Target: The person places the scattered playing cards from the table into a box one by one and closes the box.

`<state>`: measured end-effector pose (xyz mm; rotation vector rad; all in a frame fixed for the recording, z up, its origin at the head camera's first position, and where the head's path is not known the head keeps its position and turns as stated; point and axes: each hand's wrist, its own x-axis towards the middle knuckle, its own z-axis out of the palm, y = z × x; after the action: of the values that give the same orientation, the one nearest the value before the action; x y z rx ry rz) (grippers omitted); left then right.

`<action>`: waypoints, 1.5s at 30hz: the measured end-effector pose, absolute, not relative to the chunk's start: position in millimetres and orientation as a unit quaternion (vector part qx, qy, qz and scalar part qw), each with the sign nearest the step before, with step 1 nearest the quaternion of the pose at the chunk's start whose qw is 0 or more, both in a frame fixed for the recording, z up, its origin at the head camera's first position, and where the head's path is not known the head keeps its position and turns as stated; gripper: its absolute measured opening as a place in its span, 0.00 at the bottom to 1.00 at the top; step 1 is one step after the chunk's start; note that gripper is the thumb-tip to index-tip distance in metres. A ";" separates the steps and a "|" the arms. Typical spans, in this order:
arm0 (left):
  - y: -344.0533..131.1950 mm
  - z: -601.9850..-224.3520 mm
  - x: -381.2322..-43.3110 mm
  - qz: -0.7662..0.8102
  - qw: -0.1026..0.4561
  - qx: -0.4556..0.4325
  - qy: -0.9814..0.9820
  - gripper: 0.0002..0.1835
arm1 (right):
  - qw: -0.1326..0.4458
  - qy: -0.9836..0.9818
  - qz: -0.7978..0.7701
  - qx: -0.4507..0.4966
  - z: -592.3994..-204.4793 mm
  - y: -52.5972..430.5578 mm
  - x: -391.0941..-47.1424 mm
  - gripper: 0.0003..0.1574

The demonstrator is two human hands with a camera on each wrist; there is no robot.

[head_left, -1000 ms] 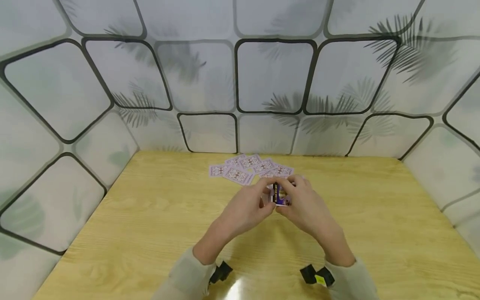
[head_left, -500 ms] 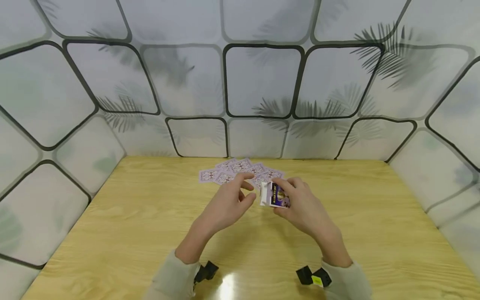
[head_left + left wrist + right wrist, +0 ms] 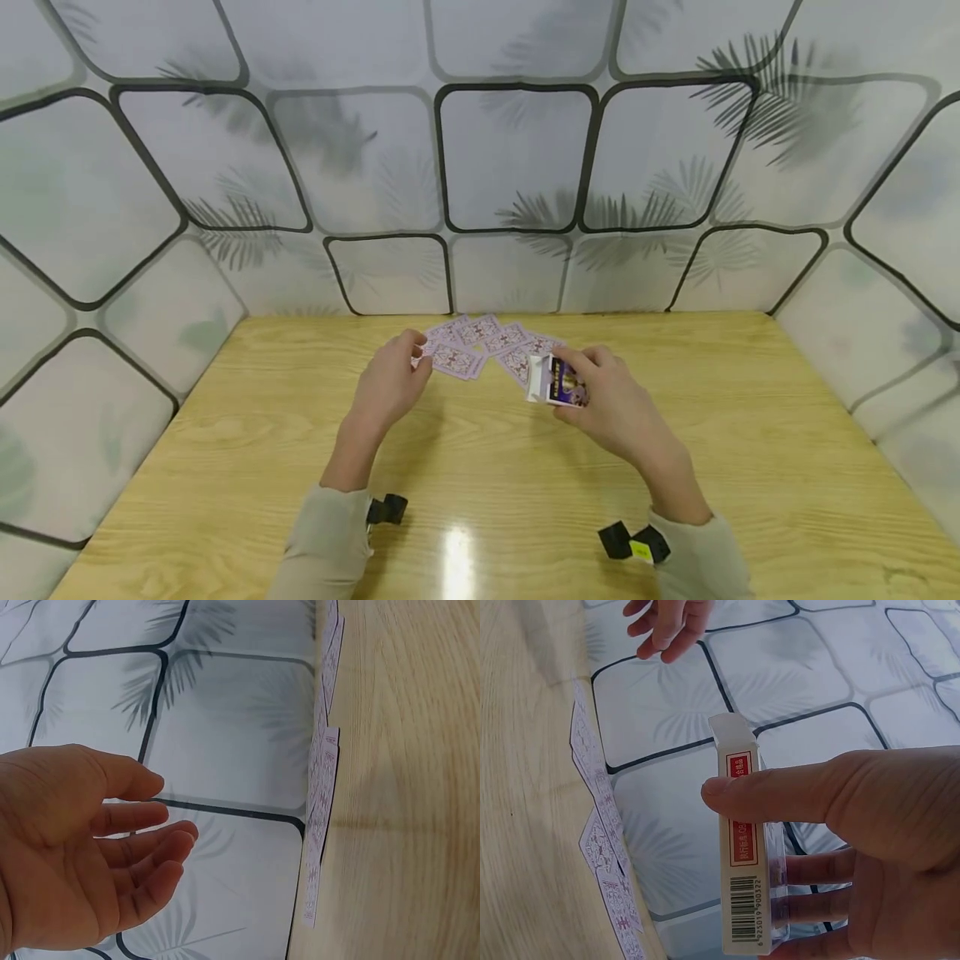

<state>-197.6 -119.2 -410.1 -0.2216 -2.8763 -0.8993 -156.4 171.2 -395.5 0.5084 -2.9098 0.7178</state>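
In the head view my right hand (image 3: pixel 618 408) grips a playing-card box (image 3: pixel 567 383), purple and dark on its face, with its white flap open toward the left. The right wrist view shows my thumb pressing the narrow white side of the card box (image 3: pixel 741 915), which bears a barcode and a red label. Several purple-backed playing cards (image 3: pixel 456 358) lie overlapping on the table's far side. My left hand (image 3: pixel 388 379) hovers over the left end of these cards. Its fingers hang loosely bent with nothing between them in the left wrist view, apart from the cards (image 3: pixel 324 780).
A pale wooden table (image 3: pixel 480 467) lies beneath both hands. Behind it and along the sides stand fabric walls (image 3: pixel 517 158) with black outlines and grey leaf prints. The cards lie close to the table's back edge. Small black devices (image 3: pixel 633 543) sit at both cuffs.
My left hand has let go of the card box and moved left to the cards. The right hand keeps holding the box, whose white flap has come into view.
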 end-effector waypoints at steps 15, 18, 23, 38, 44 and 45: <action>-135.2 -411.0 -196.8 -0.238 0.021 -0.088 -0.967 0.20 | 0.027 -0.956 0.244 0.160 -399.1 174.9 -163.0 0.46; -134.5 -412.3 -198.9 -0.215 -0.001 -0.104 -0.971 0.21 | 0.024 -0.956 0.245 0.159 -398.9 176.4 -163.5 0.47; -129.7 -419.8 -200.4 -0.159 -0.041 -0.130 -0.978 0.23 | 0.025 -0.954 0.250 0.160 -397.1 175.7 -161.3 0.47; -111.0 -438.1 -209.6 -0.150 -0.106 -0.149 -0.972 0.28 | 0.027 -0.956 0.233 0.174 -390.6 175.6 -155.6 0.47; -107.0 -444.2 -222.6 -0.137 -0.124 -0.130 -0.974 0.31 | 0.026 -0.957 0.225 0.180 -392.9 170.8 -152.1 0.46; -107.3 -443.5 -224.4 -0.130 -0.126 -0.125 -0.975 0.31 | 0.029 -0.956 0.226 0.183 -392.7 169.8 -152.1 0.46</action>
<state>-224.4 -107.3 -443.5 -0.4290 -3.3376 -0.4464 -152.1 169.8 -392.7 0.5650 -2.9511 0.6967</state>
